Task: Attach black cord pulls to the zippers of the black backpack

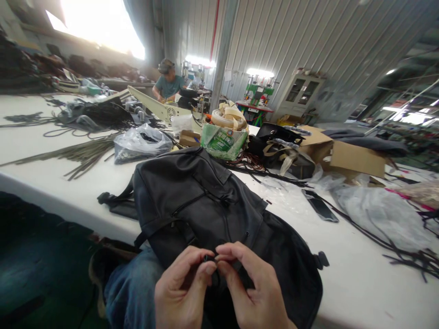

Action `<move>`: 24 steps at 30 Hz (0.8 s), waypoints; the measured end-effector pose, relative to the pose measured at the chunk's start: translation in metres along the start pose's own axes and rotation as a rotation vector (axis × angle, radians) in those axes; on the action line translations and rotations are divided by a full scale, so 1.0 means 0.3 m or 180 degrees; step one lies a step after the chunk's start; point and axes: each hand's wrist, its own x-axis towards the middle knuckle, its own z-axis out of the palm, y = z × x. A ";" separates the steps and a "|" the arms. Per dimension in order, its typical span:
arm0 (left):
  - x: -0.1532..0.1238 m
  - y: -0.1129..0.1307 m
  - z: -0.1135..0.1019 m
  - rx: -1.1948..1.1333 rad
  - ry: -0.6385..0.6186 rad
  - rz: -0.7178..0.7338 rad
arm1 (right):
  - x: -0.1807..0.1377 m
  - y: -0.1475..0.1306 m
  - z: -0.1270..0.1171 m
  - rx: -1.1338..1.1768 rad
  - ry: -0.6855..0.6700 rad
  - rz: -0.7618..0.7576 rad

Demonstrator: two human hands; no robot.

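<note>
A black leather backpack (199, 201) lies on the white table (360, 274) and hangs over its near edge onto my lap. My left hand (183, 290) and my right hand (252, 290) meet just below it, fingertips pinched together on a small black part (210, 258) of the bag, perhaps a cord end or toggle. Both hands are closed in a pinch. What the small part is exactly I cannot make out.
A phone (320, 205) lies right of the bag. Clear plastic bags (380, 212), black cords (408, 256), a cardboard box (346, 153), a green packet (222, 141) and bundled straps (82, 153) crowd the table. Another person (168, 82) works at the far end.
</note>
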 end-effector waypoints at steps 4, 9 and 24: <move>0.006 0.015 -0.001 0.0231 -0.0115 0.0195 | 0.005 -0.013 0.016 0.0043 0.0088 -0.0115; 0.006 0.022 0.008 0.0157 -0.0180 0.0231 | -0.005 -0.012 0.026 0.0077 0.0132 -0.0107; -0.001 -0.006 0.011 -0.0040 -0.0358 -0.0067 | -0.035 0.028 -0.002 -0.0154 -0.0060 -0.0204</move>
